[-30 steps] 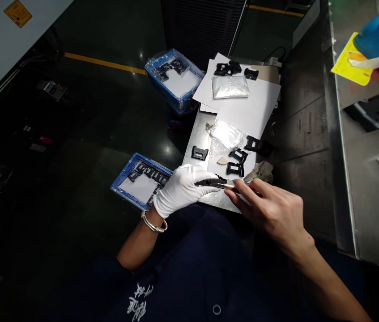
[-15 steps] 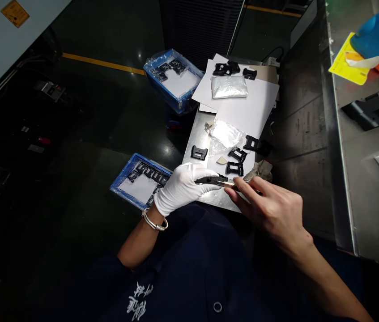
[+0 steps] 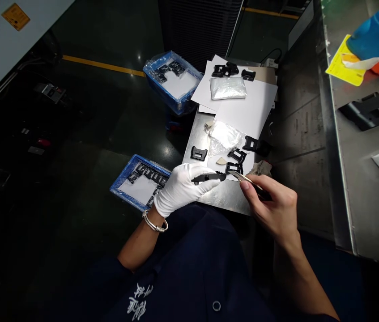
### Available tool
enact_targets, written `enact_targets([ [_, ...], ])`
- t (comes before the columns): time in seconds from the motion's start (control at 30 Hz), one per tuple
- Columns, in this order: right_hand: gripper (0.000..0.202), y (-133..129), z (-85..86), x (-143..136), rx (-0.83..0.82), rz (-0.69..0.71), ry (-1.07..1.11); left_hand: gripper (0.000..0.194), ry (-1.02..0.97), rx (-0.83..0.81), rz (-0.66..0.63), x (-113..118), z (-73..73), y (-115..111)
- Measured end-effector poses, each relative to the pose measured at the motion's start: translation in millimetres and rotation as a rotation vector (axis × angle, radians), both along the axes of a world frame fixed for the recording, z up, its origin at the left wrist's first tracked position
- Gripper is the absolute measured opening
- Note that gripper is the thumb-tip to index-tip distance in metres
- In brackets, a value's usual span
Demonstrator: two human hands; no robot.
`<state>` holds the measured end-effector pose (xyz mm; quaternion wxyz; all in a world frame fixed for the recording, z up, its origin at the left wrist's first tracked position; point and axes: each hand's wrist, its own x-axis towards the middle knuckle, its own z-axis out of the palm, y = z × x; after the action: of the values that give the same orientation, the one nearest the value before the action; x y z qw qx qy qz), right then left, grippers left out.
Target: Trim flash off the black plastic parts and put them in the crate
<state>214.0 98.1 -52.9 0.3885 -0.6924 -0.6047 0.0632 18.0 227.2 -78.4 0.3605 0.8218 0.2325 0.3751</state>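
White is the cloth glove (image 3: 172, 197) worn on the left hand (image 3: 185, 180), and a small, flat, black plastic piece (image 3: 208, 177) is pinched there between thumb and fingers. It is held over the near end of a shiny grey metal table (image 3: 224, 197). A thin silver tool with a dark handle (image 3: 241, 176) is pinched by the thumb and first finger of the bare right hand (image 3: 274, 205), with the other fingers curled in. The tool's tip is held near the end of the pinched piece; whether they touch cannot be told.

Just past the hands, black plastic frames with holes (image 3: 237, 155) are spread about on big white paper sheets (image 3: 238, 112). Another black plastic frame with a slot (image 3: 198, 153) is laid by the table's left edge. A small tan wedge (image 3: 221, 161) is set close to a crumpled clear plastic bag (image 3: 223, 138). Near the glove, more black pieces are kept in a blue plastic tray (image 3: 122, 174). A second blue plastic tray (image 3: 162, 91) is seen farther off.
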Motion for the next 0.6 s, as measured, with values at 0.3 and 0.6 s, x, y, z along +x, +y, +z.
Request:
enact_targets([
  [0.3, 0.014, -4, -2.0, -3, -0.036, -0.041, 0.091, 0.028, 0.054, -0.165, 0.054, -1, -4.3, -3],
  [0.6, 0.018, -2, -7.8, -4, -0.066, -0.013, 0.141, 0.026, 0.107, -0.171, 0.068, -2, 0.2, -11],
])
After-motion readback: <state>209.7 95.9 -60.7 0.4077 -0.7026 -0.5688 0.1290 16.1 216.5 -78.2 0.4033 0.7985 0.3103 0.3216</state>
